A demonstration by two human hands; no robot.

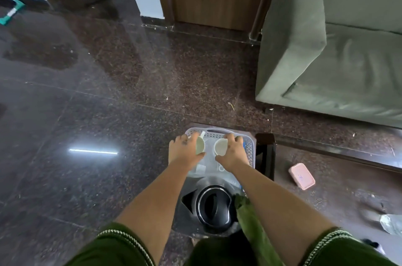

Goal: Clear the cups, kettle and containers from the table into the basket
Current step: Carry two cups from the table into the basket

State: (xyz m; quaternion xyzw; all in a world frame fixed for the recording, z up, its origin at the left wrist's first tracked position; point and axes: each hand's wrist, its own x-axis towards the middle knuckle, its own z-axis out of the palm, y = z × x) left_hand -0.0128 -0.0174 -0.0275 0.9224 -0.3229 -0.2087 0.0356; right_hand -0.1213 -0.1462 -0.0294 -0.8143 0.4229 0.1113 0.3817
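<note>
A pale perforated plastic basket [219, 133] stands on the dark floor below me. My left hand [185, 150] grips a white cup [200, 145] over the basket's left side. My right hand [233, 151] grips a second white cup [220, 146] over its right side. Both cups are tilted, their openings facing each other. A black kettle [214, 207] with a round lid sits in the near end of the basket, between my forearms. Clear containers [210, 163] lie in the basket under my wrists, partly hidden.
A green sofa [339, 52] stands at the right. A low dark table's leg [266, 152] and edge run beside the basket. A pink box [301, 176] lies on the floor right of it. Polished dark floor spreads to the left.
</note>
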